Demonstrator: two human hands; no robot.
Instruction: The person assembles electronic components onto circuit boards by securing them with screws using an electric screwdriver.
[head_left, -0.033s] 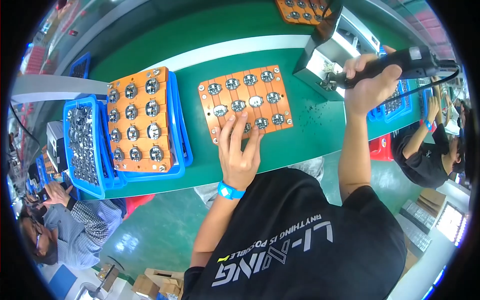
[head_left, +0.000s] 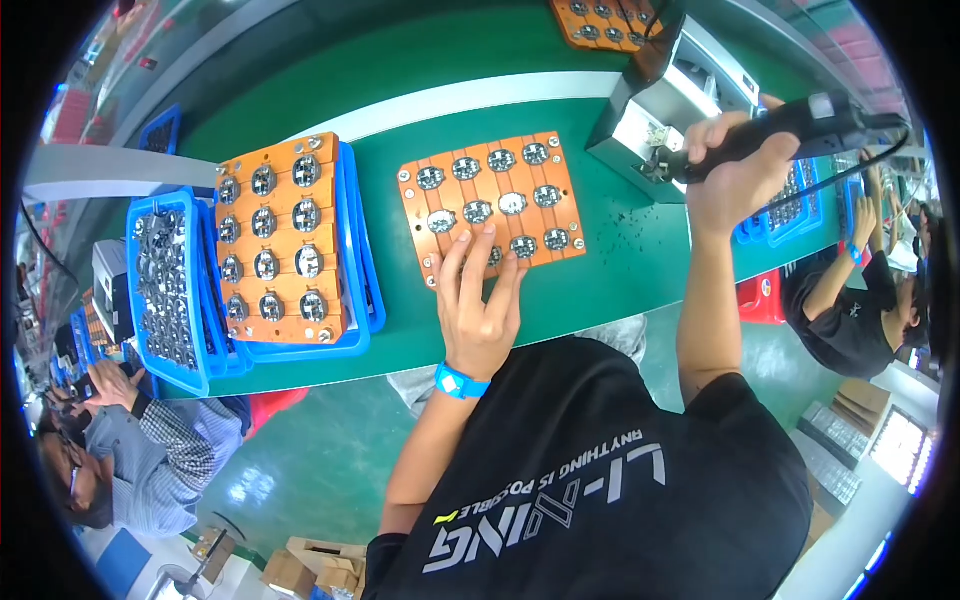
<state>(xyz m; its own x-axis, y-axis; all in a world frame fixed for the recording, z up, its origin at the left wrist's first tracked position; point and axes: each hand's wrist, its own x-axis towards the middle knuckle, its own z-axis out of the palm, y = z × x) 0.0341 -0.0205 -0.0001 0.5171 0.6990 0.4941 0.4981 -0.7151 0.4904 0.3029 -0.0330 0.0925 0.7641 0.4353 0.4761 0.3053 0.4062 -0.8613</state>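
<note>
My left hand (head_left: 480, 310) lies on the near edge of an orange fixture plate (head_left: 490, 185), fingers spread and stretched out. The plate bears rows of round silver-and-black parts, a few of them partly hidden under my fingers. My right hand (head_left: 735, 175) is wrapped round a black electric screwdriver (head_left: 780, 140), held tilted with its cable trailing off to the right. The screwdriver's tip is at the front of a grey-and-white box (head_left: 640, 135) that looks like a screw feeder; whether it touches is unclear.
At left a second loaded orange plate (head_left: 285, 240) rests on blue trays (head_left: 360, 250), beside a blue tray of small dark parts (head_left: 165, 290). Small dark bits (head_left: 635, 225) lie on the green table. Another orange plate (head_left: 605, 25) is at the back. People work on both sides.
My right hand and the electric screwdriver have shifted very slightly to the left. My left hand and the plate stay where they were.
</note>
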